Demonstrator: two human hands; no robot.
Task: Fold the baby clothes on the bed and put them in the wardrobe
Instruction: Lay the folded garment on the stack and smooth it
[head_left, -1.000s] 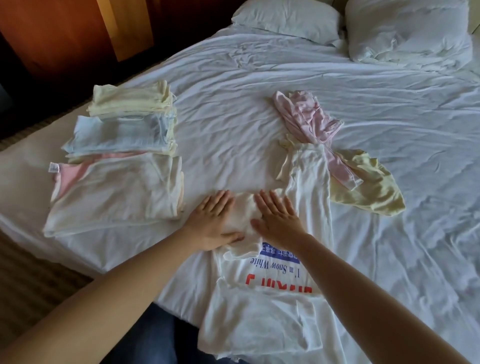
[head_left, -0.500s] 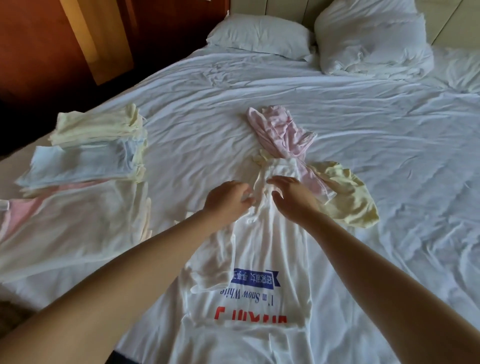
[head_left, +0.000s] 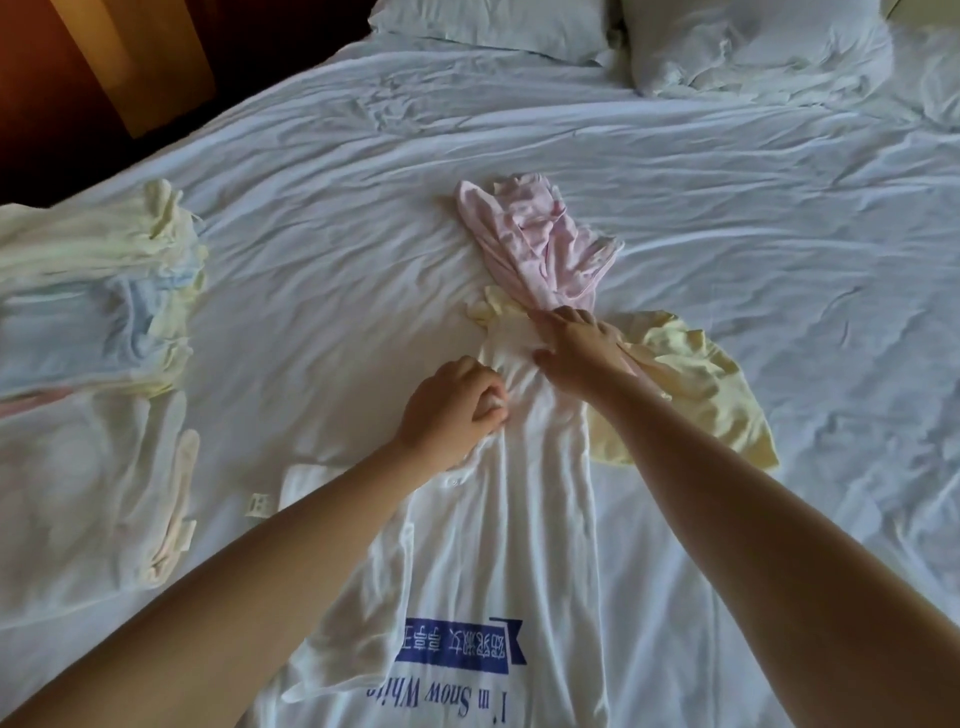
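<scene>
**Limp cotton, best taken by its edges**

The white printed garment (head_left: 519, 525) lies flat on the bed (head_left: 779, 234) before me. It is thin, light and floppy, so it will sag unless I hold it by its edges. My left hand (head_left: 447, 410) pinches a fold at its side, fingers curled. My right hand (head_left: 576, 348) lies spread on the far end, though I can't tell whether its fingertips hook the hem. Beyond wait the yellow garment (head_left: 701, 384) and the pink garment (head_left: 535, 244).

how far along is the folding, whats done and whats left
Done: folded pale yellow, light blue and white clothes lie at the left of the white bed sheet. In hand: the long white printed baby garment, left hand gripping its edge, right hand at its far end. Left: the crumpled pink garment, the pale yellow garment beside it, then the wardrobe, not in view.
</scene>
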